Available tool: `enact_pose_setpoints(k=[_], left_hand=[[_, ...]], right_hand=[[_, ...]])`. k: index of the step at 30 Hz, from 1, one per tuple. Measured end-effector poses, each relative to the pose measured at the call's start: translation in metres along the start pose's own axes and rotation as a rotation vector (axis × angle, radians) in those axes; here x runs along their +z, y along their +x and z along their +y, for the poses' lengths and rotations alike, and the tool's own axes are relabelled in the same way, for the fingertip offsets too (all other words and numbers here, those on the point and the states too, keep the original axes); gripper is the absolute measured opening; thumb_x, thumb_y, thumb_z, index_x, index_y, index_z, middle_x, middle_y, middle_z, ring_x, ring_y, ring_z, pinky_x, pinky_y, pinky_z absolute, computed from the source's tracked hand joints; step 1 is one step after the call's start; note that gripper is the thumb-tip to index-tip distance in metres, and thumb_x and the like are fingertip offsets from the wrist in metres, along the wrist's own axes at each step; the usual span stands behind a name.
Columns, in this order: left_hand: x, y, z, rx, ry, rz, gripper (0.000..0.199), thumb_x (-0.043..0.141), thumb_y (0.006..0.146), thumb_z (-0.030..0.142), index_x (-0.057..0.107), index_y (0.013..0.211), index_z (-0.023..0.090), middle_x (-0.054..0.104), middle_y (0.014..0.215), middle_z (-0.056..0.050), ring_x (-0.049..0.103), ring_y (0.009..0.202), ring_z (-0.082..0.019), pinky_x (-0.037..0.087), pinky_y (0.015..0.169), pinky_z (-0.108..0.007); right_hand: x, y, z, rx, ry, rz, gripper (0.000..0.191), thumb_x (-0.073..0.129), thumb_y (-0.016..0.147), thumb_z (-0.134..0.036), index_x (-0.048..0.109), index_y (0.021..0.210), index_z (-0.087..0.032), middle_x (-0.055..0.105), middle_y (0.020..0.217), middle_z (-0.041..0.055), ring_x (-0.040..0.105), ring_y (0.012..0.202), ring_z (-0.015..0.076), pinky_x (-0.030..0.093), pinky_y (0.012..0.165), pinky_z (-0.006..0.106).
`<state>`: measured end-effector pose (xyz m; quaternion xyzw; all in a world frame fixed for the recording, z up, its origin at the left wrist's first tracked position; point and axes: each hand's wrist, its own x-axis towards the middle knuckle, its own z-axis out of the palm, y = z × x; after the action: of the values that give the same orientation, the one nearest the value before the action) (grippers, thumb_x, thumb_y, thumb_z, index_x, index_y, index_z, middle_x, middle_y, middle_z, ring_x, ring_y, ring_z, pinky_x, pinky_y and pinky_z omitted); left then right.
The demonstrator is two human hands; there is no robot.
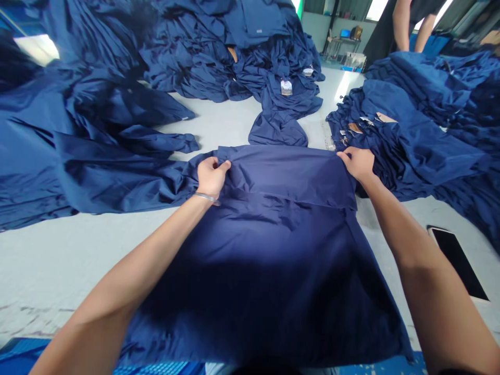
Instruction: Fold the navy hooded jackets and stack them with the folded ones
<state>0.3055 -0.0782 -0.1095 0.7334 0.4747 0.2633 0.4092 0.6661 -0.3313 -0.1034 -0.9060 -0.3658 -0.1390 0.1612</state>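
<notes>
A navy garment (269, 250) lies spread on the pale table in front of me, its near edge reaching the table's front. Across its far end runs a folded-over band of the same cloth. My left hand (212, 178), with a metal bangle at the wrist, pinches the garment near the band's left end. At the band's far right corner, my right hand (357, 162) grips the cloth between thumb and fingers. Which kind of garment it is, I cannot tell for sure.
Heaps of navy garments (97, 120) cover the left and back. More stacked garments (414, 125) with tags lie at right, near a smartphone (459, 260). One tagged garment (279, 117) lies just beyond the band. Another person's arms (414, 28) reach down at the back right.
</notes>
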Motion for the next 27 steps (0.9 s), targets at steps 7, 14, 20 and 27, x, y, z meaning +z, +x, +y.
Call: enact_pose_setpoints(k=[7,14,20,27], left_hand=[[-0.013,0.002,-0.02,0.052,0.302,-0.001,0.041,0.075,0.077,0.016,0.038,0.058,0.022,0.041,0.058,0.003,0.04,0.062,-0.015,0.026,0.063,-0.028],[-0.008,0.006,-0.031,0.04,0.324,-0.029,0.033,0.067,0.086,0.032,0.047,0.062,0.021,0.052,0.064,0.0,0.052,0.068,-0.018,0.033,0.065,-0.027],[-0.008,0.008,-0.04,0.047,0.314,-0.031,0.033,0.07,0.084,0.035,0.049,0.064,0.02,0.049,0.06,0.003,0.046,0.062,-0.015,0.028,0.059,-0.026],[-0.009,0.009,-0.041,0.08,0.383,0.043,0.034,0.071,0.081,0.026,0.041,0.064,0.021,0.043,0.061,0.003,0.05,0.068,-0.017,0.031,0.063,-0.025]], right_hand=[[0.031,-0.017,-0.021,-0.255,-0.341,-0.184,0.057,0.034,0.106,-0.045,0.072,0.116,-0.003,0.073,0.112,0.0281,0.062,0.112,0.0392,0.035,0.104,0.057],[0.025,-0.012,-0.025,-0.133,-0.154,-0.12,0.058,0.033,0.104,-0.047,0.064,0.131,-0.006,0.061,0.133,0.0282,0.05,0.128,0.0437,0.037,0.107,0.059],[-0.008,-0.077,-0.034,-0.098,-0.065,-0.016,0.051,0.035,0.101,-0.037,0.068,0.127,-0.007,0.063,0.131,0.0259,0.055,0.125,0.0415,0.044,0.107,0.055],[0.0,-0.173,-0.017,-0.207,-0.139,-0.373,0.065,0.036,0.102,-0.058,0.041,0.162,-0.032,0.032,0.171,0.005,0.025,0.158,0.0343,0.025,0.125,0.064]])
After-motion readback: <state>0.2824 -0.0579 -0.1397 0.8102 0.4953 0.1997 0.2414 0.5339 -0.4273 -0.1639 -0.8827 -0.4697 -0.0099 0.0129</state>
